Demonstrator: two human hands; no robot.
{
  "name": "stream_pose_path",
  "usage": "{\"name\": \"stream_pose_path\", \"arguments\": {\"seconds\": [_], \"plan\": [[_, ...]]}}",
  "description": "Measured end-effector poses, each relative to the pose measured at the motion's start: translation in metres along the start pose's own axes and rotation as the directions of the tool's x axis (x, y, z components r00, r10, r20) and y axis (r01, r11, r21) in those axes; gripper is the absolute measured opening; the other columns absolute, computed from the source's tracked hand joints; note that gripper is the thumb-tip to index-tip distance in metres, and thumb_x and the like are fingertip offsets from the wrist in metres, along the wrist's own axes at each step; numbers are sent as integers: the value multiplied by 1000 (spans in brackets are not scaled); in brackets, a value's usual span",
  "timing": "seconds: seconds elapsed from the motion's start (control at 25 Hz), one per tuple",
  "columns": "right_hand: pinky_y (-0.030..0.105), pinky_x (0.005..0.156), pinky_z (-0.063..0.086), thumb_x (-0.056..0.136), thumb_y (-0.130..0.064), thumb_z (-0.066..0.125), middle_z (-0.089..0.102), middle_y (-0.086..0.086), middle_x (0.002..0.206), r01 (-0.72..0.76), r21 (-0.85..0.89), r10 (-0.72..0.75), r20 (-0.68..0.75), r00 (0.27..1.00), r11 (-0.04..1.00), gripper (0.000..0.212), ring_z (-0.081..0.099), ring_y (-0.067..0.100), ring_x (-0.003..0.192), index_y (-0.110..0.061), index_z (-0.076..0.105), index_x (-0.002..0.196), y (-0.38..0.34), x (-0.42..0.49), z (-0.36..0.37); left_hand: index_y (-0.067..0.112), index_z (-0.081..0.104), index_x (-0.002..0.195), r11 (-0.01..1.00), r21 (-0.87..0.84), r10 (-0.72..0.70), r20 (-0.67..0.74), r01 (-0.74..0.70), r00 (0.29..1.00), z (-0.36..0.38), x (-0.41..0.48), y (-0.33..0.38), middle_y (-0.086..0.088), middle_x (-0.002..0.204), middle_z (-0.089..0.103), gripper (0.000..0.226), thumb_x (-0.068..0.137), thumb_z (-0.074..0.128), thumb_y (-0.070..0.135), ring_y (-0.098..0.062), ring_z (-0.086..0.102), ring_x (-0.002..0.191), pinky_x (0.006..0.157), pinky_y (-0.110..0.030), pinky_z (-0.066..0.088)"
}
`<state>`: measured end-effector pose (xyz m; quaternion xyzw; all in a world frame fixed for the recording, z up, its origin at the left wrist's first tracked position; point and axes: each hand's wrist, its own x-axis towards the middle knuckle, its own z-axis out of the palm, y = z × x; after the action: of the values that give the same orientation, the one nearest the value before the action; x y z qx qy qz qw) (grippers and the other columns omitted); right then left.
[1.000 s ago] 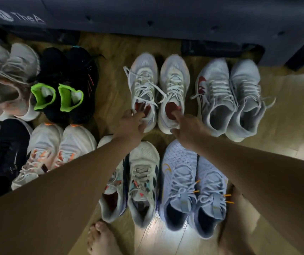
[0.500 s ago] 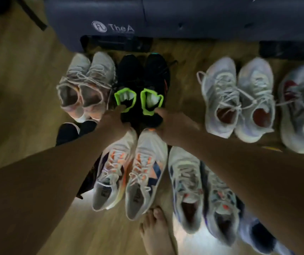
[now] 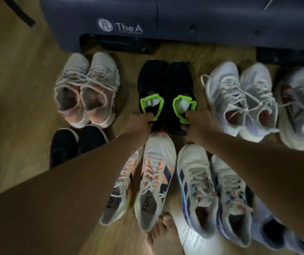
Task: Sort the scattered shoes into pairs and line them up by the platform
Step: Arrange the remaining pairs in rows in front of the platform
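Both hands reach down to the black shoes (image 3: 151,80) with green collars, which stand side by side on the wooden floor (image 3: 14,92), toes pointing at the dark platform (image 3: 202,17) and near its edge. The left hand (image 3: 140,123) curls its fingers into the heel opening of the left shoe, and the right hand (image 3: 200,124) grips the heel of the right one likewise. A worn pinkish pair (image 3: 86,89) sits to their left, a white pair (image 3: 239,94) to their right, and a white-and-orange pair (image 3: 147,181) just by their heels.
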<state>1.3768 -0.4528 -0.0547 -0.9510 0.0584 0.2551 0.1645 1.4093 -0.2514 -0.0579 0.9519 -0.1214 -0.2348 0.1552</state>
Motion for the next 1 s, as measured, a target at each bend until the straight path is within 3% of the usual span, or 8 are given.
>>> {"name": "stream_pose_path", "arguments": {"seconds": [0.28,0.4,0.52,0.6,0.68,0.76,0.84,1.0], "plan": [[30,64,35,85,-35,68,62,12,89,-118,7,118,-41,992,993,25,61,34,91,-13,64,96,-1,-3,7,24,59,128,999,-14,44,34,-44,998,3,-4,-4,-14,116,60,33,96,52,24,-26,58,98,71,-22,31],[29,65,34,84,-31,70,63,13,105,-189,19,188,12,982,982,34,60,33,99,-12,60,109,-10,-6,5,30,40,142,964,-257,-8,213,64,977,-1,-4,-4,-14,128,56,49,95,54,25,-18,56,85,69,-22,38],[28,67,38,76,-29,75,60,12,118,-241,45,234,126,964,970,76,59,33,107,-21,38,142,-13,-15,-11,43,15,150,935,-330,-15,325,128,946,-12,-11,-3,-10,141,48,75,90,59,34,-30,60,107,80,-33,48],[29,70,43,76,-25,73,61,12,119,-268,81,254,155,955,960,88,59,33,109,-25,23,150,-16,-29,-25,51,5,148,928,-342,-19,350,147,936,-25,-27,-1,-4,130,53,82,89,60,38,-30,68,86,65,-37,56],[32,78,47,79,-19,68,59,13,122,-251,136,233,135,963,958,83,56,33,113,-23,25,149,-24,-46,-31,46,8,150,956,-257,-46,340,140,939,-40,-46,-8,-9,147,42,81,89,60,38,-24,67,82,56,-26,52],[34,83,48,80,-16,64,55,13,126,-199,161,180,126,976,967,79,54,33,116,-25,27,149,-37,-60,-34,37,14,153,990,-87,-81,290,111,954,-58,-63,-29,-7,161,17,79,90,60,39,-29,52,124,88,-28,50],[33,80,47,80,-18,64,50,13,128,-120,137,97,163,982,983,79,51,32,116,-29,25,149,-52,-73,-35,35,15,153,990,-10,-136,247,143,960,-78,-80,-55,-8,163,7,78,90,60,38,-31,27,144,109,-36,35],[33,81,44,83,-27,66,49,11,127,0,147,-25,165,986,989,79,50,30,116,-31,23,149,-70,-91,-43,27,31,150,937,16,-349,106,350,931,-116,-100,-104,-15,151,36,67,90,61,38,-34,43,132,100,-36,43]]}}
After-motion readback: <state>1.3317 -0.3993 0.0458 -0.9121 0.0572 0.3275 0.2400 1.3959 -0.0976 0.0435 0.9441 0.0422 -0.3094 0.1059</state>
